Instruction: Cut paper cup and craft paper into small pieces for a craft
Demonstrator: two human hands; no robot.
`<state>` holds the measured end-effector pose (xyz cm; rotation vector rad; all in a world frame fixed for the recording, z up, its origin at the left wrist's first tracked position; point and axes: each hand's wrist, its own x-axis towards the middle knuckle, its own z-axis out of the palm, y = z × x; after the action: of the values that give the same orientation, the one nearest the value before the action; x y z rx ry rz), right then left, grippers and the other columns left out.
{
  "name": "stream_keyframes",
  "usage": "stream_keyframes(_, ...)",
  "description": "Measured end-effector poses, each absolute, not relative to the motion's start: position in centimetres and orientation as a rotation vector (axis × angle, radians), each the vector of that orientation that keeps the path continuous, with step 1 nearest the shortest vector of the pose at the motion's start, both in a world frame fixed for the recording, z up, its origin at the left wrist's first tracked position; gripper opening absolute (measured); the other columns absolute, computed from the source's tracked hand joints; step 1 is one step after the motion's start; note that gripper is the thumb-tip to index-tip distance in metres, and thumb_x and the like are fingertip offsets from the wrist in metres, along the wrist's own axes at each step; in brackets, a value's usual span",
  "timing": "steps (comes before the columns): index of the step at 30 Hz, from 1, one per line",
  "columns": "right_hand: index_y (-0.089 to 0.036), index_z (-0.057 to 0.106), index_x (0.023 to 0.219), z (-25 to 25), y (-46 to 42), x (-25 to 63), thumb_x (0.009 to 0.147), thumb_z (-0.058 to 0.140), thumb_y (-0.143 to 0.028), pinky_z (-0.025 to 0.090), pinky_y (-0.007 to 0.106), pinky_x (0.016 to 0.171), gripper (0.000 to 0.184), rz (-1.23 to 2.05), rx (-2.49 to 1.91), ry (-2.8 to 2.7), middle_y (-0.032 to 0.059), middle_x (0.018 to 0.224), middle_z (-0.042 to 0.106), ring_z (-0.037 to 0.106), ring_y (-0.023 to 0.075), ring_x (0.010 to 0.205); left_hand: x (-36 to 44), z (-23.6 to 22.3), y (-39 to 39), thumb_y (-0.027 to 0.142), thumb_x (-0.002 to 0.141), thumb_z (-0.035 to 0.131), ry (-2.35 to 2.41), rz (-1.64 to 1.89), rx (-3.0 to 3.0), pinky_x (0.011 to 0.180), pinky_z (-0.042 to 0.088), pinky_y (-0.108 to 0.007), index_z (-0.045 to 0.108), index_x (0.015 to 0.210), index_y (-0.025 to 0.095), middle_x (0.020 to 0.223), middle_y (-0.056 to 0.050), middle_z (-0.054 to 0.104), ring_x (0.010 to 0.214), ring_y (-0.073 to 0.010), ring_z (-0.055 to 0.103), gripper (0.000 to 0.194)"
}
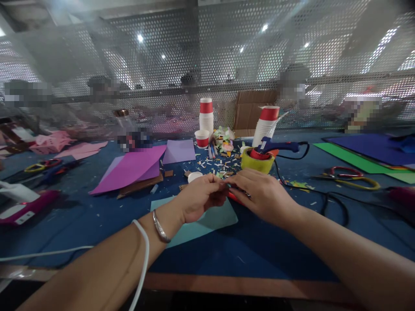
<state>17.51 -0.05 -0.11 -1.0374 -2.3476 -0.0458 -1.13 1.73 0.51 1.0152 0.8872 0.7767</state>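
My left hand [199, 196] and my right hand [262, 192] meet over the blue table [97, 216], fingertips pinched together on a small piece that I cannot make out. Something red [234, 198] shows under my right hand. A light teal paper sheet [201, 222] lies beneath both hands. A silver bangle circles my left wrist. Just beyond my hands a blue glue gun [279, 147] rests on a yellow-green tape roll [257, 160], amid scattered paper scraps [217, 166].
Purple and magenta sheets [132, 170] lie at left, stacks of red-and-white paper cups [206, 116] at the back. Scissors [348, 177] and a black cable [327, 201] lie at right, green and blue sheets [366, 151] beyond. A perforated metal screen closes the far side.
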Motion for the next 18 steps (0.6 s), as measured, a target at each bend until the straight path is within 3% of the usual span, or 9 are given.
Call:
stream_keyframes(8, -0.011, 0.068, 0.100, -0.08, -0.03, 17.52, 0.097, 0.049, -0.021, 0.051, 0.037, 0.074, 0.021, -0.082, -1.034, -2.333, 0.0129, 0.090, 0.070, 0.064, 0.0247, 0.084, -1.37, 1.03, 1.68, 0.024, 0.081, 0.072, 0.918, 0.789, 1.044, 0.063, 0.048, -0.025, 0.053, 0.076, 0.017, 0.067, -0.003, 0.068, 0.059, -0.0107, 0.063, 0.021)
stream_keyframes(14, -0.012, 0.068, 0.100, -0.15, -0.01, 17.64, 0.095, 0.052, -0.020, 0.049, 0.036, 0.073, 0.018, -0.054, -1.080, -2.369, 0.0124, 0.091, 0.070, 0.063, 0.0243, 0.085, -1.73, 0.94, 1.97, 0.028, 0.080, 0.075, 0.938, 0.729, 1.295, 0.063, 0.051, -0.027, 0.057, 0.080, 0.015, 0.071, -0.005, 0.070, 0.062, -0.0130, 0.065, 0.023)
stream_keyframes(18, -0.014, 0.066, 0.099, 0.43, 0.04, 17.76, 0.093, 0.055, -0.024, 0.046, 0.031, 0.071, 0.016, -0.010, -1.208, -2.385, 0.0100, 0.090, 0.070, 0.063, 0.0217, 0.082, -1.57, 0.35, 2.32, 0.025, 0.088, 0.062, 1.014, 0.727, 1.520, 0.064, 0.050, -0.027, 0.055, 0.082, 0.016, 0.070, -0.003, 0.067, 0.063, -0.0124, 0.064, 0.013)
